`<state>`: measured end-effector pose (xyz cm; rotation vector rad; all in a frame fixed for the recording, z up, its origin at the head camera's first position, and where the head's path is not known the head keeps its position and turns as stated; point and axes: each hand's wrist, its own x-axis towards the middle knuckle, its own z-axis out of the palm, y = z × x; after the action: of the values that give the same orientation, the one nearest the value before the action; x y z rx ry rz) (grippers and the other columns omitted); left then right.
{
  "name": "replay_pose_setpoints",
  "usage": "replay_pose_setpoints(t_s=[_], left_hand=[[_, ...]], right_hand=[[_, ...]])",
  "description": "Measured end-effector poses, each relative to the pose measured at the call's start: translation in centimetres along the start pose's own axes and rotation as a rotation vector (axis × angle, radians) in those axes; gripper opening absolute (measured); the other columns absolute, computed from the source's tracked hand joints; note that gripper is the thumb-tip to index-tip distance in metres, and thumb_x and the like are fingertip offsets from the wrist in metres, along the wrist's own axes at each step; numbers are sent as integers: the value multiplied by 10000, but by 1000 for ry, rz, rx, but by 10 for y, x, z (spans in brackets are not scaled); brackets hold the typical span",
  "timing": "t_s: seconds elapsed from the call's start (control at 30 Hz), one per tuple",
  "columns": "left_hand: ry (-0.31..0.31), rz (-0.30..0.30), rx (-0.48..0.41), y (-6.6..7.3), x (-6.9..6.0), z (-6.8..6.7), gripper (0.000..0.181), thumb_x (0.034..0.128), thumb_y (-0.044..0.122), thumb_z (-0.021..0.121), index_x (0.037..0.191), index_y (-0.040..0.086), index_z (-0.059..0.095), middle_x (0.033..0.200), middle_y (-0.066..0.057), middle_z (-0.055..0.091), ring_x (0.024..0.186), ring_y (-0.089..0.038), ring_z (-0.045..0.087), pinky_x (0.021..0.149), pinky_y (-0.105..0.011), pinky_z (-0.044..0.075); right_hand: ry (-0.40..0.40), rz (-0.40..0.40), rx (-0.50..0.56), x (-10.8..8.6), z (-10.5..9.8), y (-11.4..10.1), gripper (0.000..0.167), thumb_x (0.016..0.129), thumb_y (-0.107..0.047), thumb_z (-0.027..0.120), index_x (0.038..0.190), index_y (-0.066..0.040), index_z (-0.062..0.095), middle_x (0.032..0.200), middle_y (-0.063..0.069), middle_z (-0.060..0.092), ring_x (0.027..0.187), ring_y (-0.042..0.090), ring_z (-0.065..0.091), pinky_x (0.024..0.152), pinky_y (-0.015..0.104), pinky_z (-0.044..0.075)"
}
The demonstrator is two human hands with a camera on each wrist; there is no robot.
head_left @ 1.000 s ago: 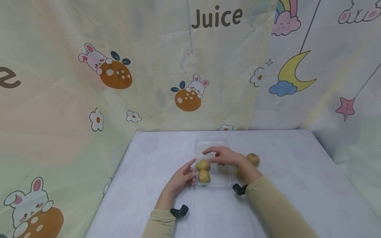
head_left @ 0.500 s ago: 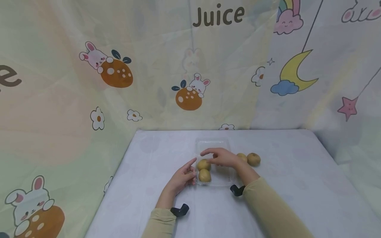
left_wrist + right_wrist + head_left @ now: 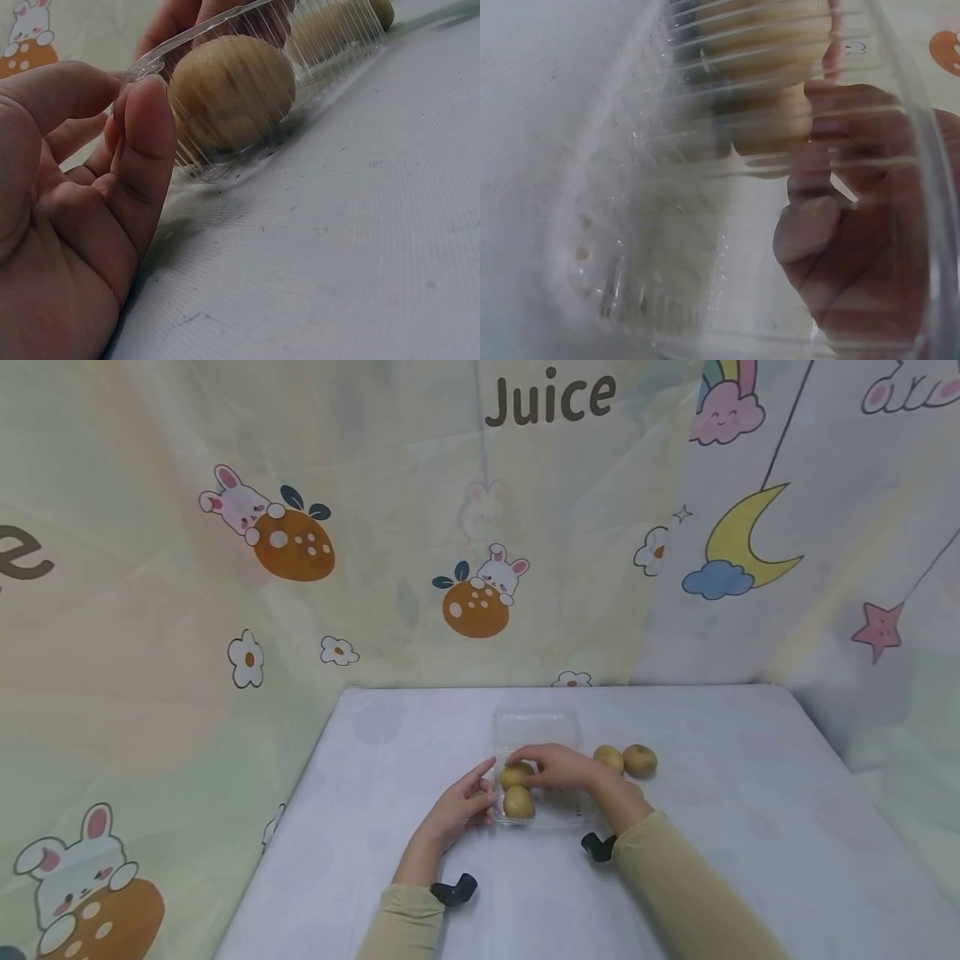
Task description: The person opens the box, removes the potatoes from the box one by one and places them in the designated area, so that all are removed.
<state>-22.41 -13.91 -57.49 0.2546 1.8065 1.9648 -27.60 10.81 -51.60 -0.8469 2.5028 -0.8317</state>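
Observation:
Two potatoes sit in the left part of a clear plastic clamshell box (image 3: pixel 558 817), whose lid (image 3: pixel 536 723) lies folded back. My right hand (image 3: pixel 558 768) reaches in from above and grips the far potato (image 3: pixel 516 775) between thumb and fingers; the box wall partly blurs this in the right wrist view. Just in front is the near potato (image 3: pixel 518 803), seen through the ribbed wall in the left wrist view. My left hand (image 3: pixel 459 812) pinches the box's left rim, thumb and finger at its edge.
On the white-covered table (image 3: pixel 390 752), right of the box, lie a potato (image 3: pixel 608 757) and a darker potato (image 3: pixel 640 761), side by side. A printed cloth (image 3: pixel 405 527) hangs behind the table.
My right hand has come down onto the far potato and its fingers have closed around it. Both potatoes in the box have shifted slightly right. The left hand stays at the rim.

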Motion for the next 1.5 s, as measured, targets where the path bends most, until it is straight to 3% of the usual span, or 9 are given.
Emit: replay_pose_setpoints(t_s=[0.07, 0.17, 0.37, 0.63, 0.87, 1.0, 1.17, 1.37, 1.5], left_hand=[[-5, 3, 0, 0, 0, 1, 667, 943, 127, 643, 1522, 317, 373, 1024, -7, 482, 736, -110, 569, 675, -256, 541], [-4, 6, 6, -1, 0, 1, 673, 943, 131, 644, 1531, 298, 363, 1018, -3, 480, 738, -106, 570, 666, -249, 546], [13, -5, 26, 0, 0, 1, 673, 940, 145, 650, 1531, 300, 367, 1025, -3, 483, 746, -112, 570, 672, -251, 549], [10, 10, 25, -1, 2, 1, 673, 947, 124, 637, 1542, 255, 352, 1017, -4, 480, 741, -105, 566, 670, -250, 549], [0, 12, 22, -1, 1, 0, 699, 937, 153, 661, 1548, 260, 338, 1019, -7, 479, 739, -102, 572, 673, -244, 548], [-2, 11, 22, -1, 2, 0, 697, 940, 154, 660, 1548, 256, 337, 1019, -10, 481, 731, -103, 574, 669, -245, 549], [-2, -1, 13, 0, 2, 1, 689, 945, 117, 640, 1546, 268, 339, 1017, -7, 480, 728, -109, 568, 677, -251, 541], [11, 1, 15, 2, 1, 1, 663, 944, 126, 642, 1525, 304, 376, 1029, -16, 484, 724, -115, 574, 680, -257, 545], [9, 4, 24, 1, 1, 1, 664, 947, 136, 642, 1531, 291, 368, 1036, -11, 479, 720, -109, 580, 671, -248, 548]], right_hand=[[13, -28, -38, -1, 1, 0, 397, 933, -254, 685, 1323, -274, 613, 1379, -82, 577, 1162, 132, 560, 929, 362, 513], [17, -48, -71, -3, 1, 0, 399, 936, -223, 678, 1327, -261, 610, 1356, -97, 581, 1196, 126, 556, 944, 356, 518], [36, -35, -150, -9, 2, -2, 380, 946, -258, 667, 1322, -287, 616, 1326, -120, 584, 1191, 108, 561, 971, 354, 516], [106, 22, -284, -22, -2, -6, 316, 949, -301, 646, 1257, -235, 660, 1206, -64, 631, 1125, 143, 613, 961, 382, 521], [97, 105, -202, -32, -9, -1, 283, 948, -273, 635, 1225, -230, 675, 1121, -84, 655, 1057, 136, 610, 933, 387, 504], [92, 107, -93, -36, -12, 4, 319, 949, -268, 645, 1264, -217, 658, 1208, -80, 652, 1151, 176, 599, 985, 424, 493], [37, 128, -28, -39, -18, 9, 386, 958, -279, 639, 1343, -295, 612, 1395, -97, 570, 1239, 180, 554, 1025, 445, 472], [-108, 90, -108, -31, -27, 10, 498, 957, -218, 631, 1400, -419, 527, 1435, -137, 516, 1039, 144, 545, 910, 381, 472], [-198, 92, -131, -21, -26, 13, 561, 948, -155, 620, 1403, -462, 502, 1458, -142, 492, 1128, 139, 514, 1004, 410, 447]])
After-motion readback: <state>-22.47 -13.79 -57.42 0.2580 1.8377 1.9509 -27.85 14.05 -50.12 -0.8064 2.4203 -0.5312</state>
